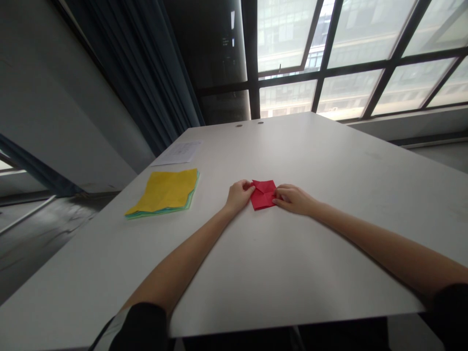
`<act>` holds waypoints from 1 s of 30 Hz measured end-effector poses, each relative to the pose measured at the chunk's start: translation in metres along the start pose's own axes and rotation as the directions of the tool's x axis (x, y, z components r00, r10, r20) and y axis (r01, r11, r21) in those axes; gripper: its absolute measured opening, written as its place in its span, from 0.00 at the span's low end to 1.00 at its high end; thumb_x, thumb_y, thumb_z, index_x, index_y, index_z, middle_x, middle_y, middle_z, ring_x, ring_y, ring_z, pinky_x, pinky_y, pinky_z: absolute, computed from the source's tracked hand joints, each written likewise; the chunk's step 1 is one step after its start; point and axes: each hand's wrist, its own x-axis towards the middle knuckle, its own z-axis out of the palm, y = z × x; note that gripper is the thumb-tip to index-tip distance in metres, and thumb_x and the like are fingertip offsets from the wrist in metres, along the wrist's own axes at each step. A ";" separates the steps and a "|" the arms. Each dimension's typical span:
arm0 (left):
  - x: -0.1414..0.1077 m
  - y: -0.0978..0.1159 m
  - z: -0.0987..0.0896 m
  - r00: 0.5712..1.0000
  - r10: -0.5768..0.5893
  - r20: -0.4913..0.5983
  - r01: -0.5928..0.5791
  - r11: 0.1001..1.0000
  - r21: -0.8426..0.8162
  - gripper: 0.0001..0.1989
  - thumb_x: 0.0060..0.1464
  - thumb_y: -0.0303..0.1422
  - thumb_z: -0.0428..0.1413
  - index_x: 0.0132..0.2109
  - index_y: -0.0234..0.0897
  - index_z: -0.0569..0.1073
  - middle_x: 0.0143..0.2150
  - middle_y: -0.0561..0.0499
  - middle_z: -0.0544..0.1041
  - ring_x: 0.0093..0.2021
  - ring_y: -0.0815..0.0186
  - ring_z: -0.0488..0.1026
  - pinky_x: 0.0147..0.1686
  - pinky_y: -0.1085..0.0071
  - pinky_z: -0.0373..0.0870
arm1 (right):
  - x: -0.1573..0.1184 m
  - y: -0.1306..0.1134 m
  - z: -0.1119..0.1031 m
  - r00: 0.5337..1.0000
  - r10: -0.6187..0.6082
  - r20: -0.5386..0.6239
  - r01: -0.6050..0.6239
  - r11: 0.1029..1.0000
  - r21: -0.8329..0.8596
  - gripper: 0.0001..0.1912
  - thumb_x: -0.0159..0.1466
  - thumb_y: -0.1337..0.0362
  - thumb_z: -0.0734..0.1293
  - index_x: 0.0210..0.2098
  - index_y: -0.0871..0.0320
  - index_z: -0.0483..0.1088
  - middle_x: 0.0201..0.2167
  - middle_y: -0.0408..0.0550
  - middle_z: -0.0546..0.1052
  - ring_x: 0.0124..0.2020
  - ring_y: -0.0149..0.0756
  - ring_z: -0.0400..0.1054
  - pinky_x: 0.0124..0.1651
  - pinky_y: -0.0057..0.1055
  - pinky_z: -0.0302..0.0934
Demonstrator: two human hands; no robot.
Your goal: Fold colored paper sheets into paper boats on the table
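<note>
A small folded piece of red paper (263, 195) lies on the white table (292, 263), with creases meeting near its middle and a raised flap at its upper left. My left hand (239, 194) pinches its left edge between thumb and fingers. At the right edge, my right hand (293, 198) has its thumb and curled fingers closed on the paper. Both forearms rest low over the table.
To the left lies a stack of creased paper sheets, yellow on top (168, 189) with green and blue beneath. Behind it is a white printed sheet (178, 153). Two round grommets sit near the far table edge. A dark blue curtain (146, 63) and windows stand beyond.
</note>
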 end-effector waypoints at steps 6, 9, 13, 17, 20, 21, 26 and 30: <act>0.000 0.007 0.010 0.986 -0.106 0.125 0.160 0.793 -0.588 0.10 0.47 0.37 0.56 0.33 0.37 0.64 0.20 0.57 0.70 0.19 0.72 0.66 0.22 0.76 0.62 | 0.001 0.012 0.009 0.955 0.231 -0.188 -0.246 0.967 -0.065 0.24 0.54 0.51 0.66 0.46 0.57 0.64 0.45 0.53 0.71 0.48 0.47 0.61 0.49 0.43 0.55; -0.003 0.014 0.011 0.974 -0.129 0.185 0.223 0.671 -0.707 0.13 0.46 0.38 0.57 0.33 0.37 0.62 0.21 0.57 0.72 0.20 0.73 0.67 0.24 0.76 0.63 | 0.001 0.015 0.012 0.917 0.360 -0.174 -0.377 0.923 -0.075 0.33 0.52 0.47 0.65 0.52 0.58 0.62 0.50 0.56 0.68 0.53 0.52 0.57 0.50 0.48 0.53; -0.005 0.019 0.011 0.970 -0.163 0.181 0.244 0.603 -0.760 0.14 0.45 0.37 0.58 0.34 0.37 0.61 0.21 0.58 0.72 0.21 0.73 0.69 0.26 0.76 0.65 | 0.002 0.013 0.010 0.913 0.394 -0.108 -0.403 0.913 -0.072 0.21 0.53 0.48 0.65 0.40 0.55 0.70 0.48 0.52 0.71 0.52 0.52 0.58 0.51 0.49 0.52; -0.004 0.018 0.010 0.959 -0.217 0.182 0.276 0.580 -0.767 0.09 0.49 0.33 0.55 0.34 0.37 0.61 0.22 0.57 0.72 0.22 0.72 0.71 0.27 0.76 0.66 | 0.006 0.014 0.010 0.883 0.458 -0.101 -0.419 0.868 0.268 0.12 0.53 0.54 0.66 0.31 0.56 0.69 0.33 0.47 0.76 0.37 0.41 0.68 0.42 0.41 0.61; -0.003 0.017 0.008 0.956 -0.266 0.121 0.266 0.621 -0.737 0.05 0.53 0.31 0.50 0.36 0.37 0.60 0.27 0.55 0.73 0.23 0.72 0.72 0.27 0.76 0.65 | 0.010 0.017 0.011 0.849 0.505 -0.153 -0.327 0.730 0.600 0.11 0.53 0.56 0.66 0.30 0.57 0.66 0.28 0.46 0.76 0.30 0.36 0.70 0.35 0.35 0.64; -0.002 0.016 0.008 0.958 -0.274 0.090 0.254 0.651 -0.715 0.04 0.53 0.30 0.49 0.36 0.37 0.60 0.29 0.54 0.73 0.24 0.73 0.72 0.27 0.77 0.64 | 0.011 0.017 0.010 0.827 0.527 -0.196 -0.290 0.698 0.654 0.11 0.53 0.56 0.66 0.30 0.58 0.65 0.28 0.46 0.76 0.30 0.36 0.70 0.35 0.35 0.65; -0.004 0.011 0.008 0.976 -0.218 -0.007 0.172 0.790 -0.589 0.03 0.53 0.28 0.47 0.37 0.37 0.62 0.35 0.52 0.71 0.28 0.74 0.72 0.26 0.77 0.63 | 0.009 0.010 -0.004 0.699 0.501 -0.510 -0.233 0.834 0.500 0.11 0.54 0.58 0.65 0.34 0.57 0.66 0.30 0.46 0.75 0.32 0.36 0.70 0.38 0.36 0.65; -0.004 0.006 0.010 0.988 -0.156 -0.010 0.126 0.835 -0.536 0.03 0.53 0.30 0.47 0.36 0.36 0.63 0.34 0.52 0.71 0.28 0.73 0.71 0.27 0.77 0.64 | 0.001 0.008 -0.016 0.772 0.224 -0.595 -0.222 0.972 0.078 0.06 0.58 0.60 0.62 0.32 0.56 0.68 0.31 0.48 0.74 0.33 0.36 0.68 0.41 0.36 0.63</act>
